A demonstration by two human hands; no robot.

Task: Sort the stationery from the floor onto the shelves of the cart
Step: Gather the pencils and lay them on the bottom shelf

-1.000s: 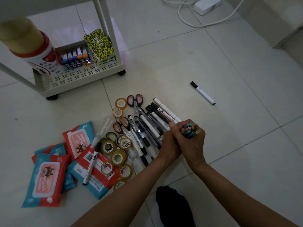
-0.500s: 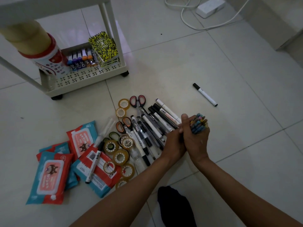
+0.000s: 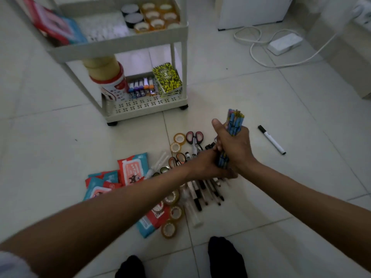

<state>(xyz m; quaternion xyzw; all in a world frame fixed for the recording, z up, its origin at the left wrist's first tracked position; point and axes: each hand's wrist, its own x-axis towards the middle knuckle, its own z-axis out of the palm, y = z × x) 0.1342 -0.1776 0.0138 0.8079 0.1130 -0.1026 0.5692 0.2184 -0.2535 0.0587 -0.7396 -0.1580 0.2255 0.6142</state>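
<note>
So I've got a fat bundle of pencils (image 3: 233,125) up off the floor, upright, with the right hand (image 3: 232,145) wrapped tight around the middle. The left hand (image 3: 208,163) sits just below it at the bottom ends, fingers curled in against them, looks like it's squaring them up.

My take on doing this bit well: keep the right fist snug so none slide out, tap the bottom ends level with the left, then carry the lot forward and left of the hands to the cart (image 3: 140,105), and pick a shelf with open space. The top shelf already holds tape rolls (image 3: 156,17), the bottom has small markers and a yellow notebook (image 3: 167,80).

Stuff I can't make out: how many pencils there are, and whether the left fingers really grip or just press. My arms cover part of the pen pile (image 3: 202,193) under the hands. A lone marker (image 3: 272,139) lies off to the right.
</note>
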